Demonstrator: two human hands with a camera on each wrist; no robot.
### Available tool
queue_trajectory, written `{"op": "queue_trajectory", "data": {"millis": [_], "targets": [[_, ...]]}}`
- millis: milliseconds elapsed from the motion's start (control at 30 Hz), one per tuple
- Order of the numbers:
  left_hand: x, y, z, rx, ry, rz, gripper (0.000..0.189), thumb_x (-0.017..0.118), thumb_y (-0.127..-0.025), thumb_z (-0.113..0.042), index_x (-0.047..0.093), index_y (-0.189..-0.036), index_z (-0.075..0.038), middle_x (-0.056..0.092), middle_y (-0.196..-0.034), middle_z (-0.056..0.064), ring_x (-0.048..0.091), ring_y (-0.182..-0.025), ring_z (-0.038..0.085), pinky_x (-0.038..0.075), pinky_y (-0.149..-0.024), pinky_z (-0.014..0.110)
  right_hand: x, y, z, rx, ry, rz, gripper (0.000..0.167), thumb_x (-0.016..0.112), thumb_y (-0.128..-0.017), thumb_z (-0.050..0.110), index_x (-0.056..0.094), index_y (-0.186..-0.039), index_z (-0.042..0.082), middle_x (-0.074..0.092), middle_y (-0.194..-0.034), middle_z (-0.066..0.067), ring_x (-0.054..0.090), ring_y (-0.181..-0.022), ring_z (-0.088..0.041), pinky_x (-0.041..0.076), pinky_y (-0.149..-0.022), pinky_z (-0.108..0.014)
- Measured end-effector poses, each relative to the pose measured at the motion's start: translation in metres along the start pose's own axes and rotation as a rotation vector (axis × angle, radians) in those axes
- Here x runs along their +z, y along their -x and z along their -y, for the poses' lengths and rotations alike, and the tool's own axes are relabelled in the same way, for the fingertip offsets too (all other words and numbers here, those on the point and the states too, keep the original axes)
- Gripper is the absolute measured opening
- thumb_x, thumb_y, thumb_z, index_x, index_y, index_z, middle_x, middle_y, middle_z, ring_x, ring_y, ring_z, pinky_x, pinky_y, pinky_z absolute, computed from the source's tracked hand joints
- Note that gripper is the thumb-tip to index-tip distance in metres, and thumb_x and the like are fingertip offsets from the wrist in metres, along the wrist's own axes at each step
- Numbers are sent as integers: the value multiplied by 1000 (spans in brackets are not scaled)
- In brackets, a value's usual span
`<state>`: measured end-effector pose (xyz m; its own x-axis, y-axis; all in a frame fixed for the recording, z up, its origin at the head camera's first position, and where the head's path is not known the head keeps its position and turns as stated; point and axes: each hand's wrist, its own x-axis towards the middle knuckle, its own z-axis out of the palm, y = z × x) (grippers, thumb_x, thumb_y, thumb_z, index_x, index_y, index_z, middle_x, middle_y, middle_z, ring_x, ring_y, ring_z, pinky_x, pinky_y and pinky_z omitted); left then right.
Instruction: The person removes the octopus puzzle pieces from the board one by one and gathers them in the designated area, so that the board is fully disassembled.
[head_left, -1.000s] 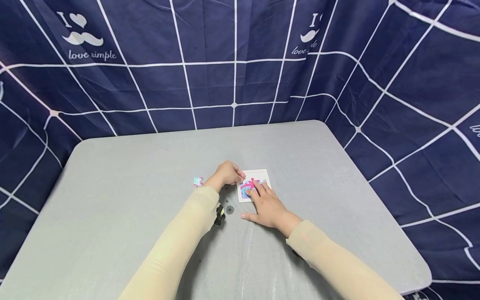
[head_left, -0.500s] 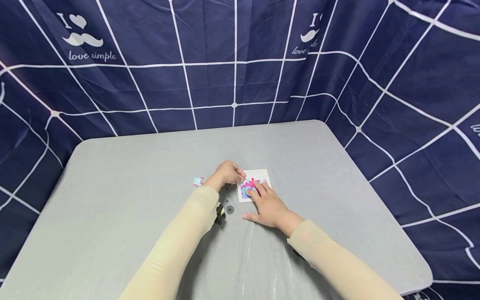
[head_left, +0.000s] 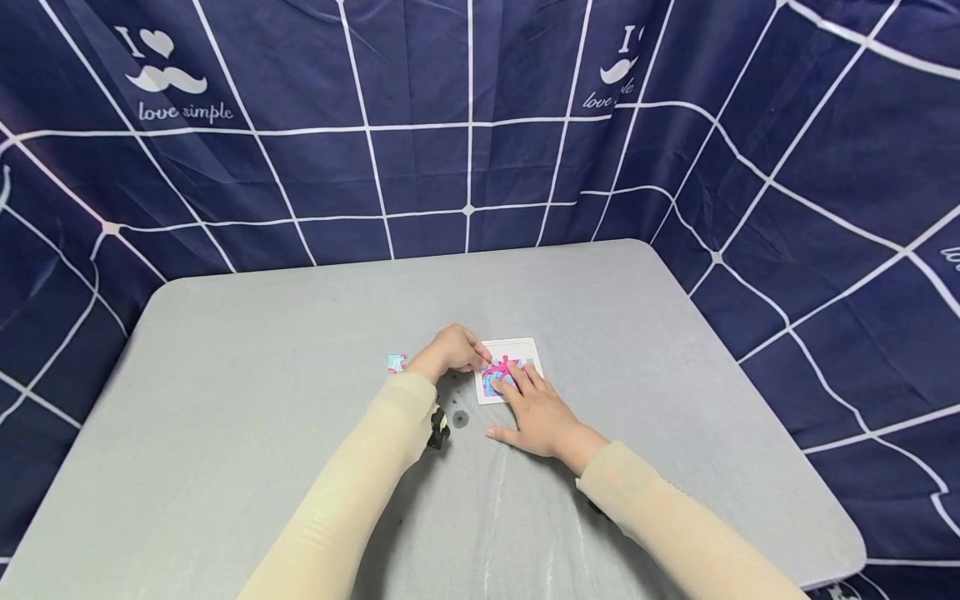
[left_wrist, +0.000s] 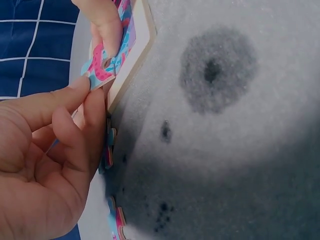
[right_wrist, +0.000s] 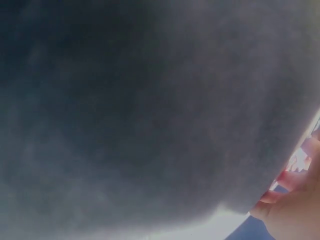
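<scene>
A small jigsaw puzzle (head_left: 491,385) in pink, blue and purple lies in a white-rimmed tray (head_left: 512,344), its upper part bare. My left hand (head_left: 452,347) is at the tray's left edge. Between its thumb and forefinger it pinches a puzzle piece (left_wrist: 98,75) with a pink curve, tilted over the rim in the left wrist view. My right hand (head_left: 542,419) rests with spread fingers on the puzzle, covering its lower right part; the thumb lies on the table below the tray. Only some fingers of that hand show at the right wrist view's edge.
A loose puzzle piece (head_left: 396,363) lies on the grey table (head_left: 300,333) left of my left hand. More loose pieces (left_wrist: 109,145) lie near that hand in the left wrist view. A dark round stain (head_left: 460,419) marks the tabletop. Behind stands a blue gridded curtain (head_left: 420,167).
My left fingers have shifted slightly down and to the right at the tray's edge, with the piece between them. The right hand stays almost still on the puzzle.
</scene>
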<state>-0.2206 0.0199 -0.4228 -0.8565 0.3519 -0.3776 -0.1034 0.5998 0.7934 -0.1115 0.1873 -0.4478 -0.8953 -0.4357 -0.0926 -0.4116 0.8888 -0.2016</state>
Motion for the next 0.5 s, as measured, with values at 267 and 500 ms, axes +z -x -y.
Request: {"op": "queue_trajectory", "data": {"millis": [267, 500], "targets": [[-2, 1, 6, 9, 148, 55, 13, 73, -80, 2, 73, -93, 4, 65, -62, 2, 49, -46, 4, 41, -46, 15, 1, 1, 0, 4, 3, 8, 77, 58, -87, 58, 38, -145, 11, 22, -152, -21, 15, -137, -49, 24, -106, -60], [-6, 5, 7, 3, 184, 84, 12, 71, -83, -1, 72, -95, 4, 69, -67, 7, 56, -50, 6, 43, -47, 16, 1, 0, 1, 7, 1, 12, 77, 58, -87, 58, 37, -145, 12, 21, -152, -21, 15, -137, -49, 22, -107, -59]]}}
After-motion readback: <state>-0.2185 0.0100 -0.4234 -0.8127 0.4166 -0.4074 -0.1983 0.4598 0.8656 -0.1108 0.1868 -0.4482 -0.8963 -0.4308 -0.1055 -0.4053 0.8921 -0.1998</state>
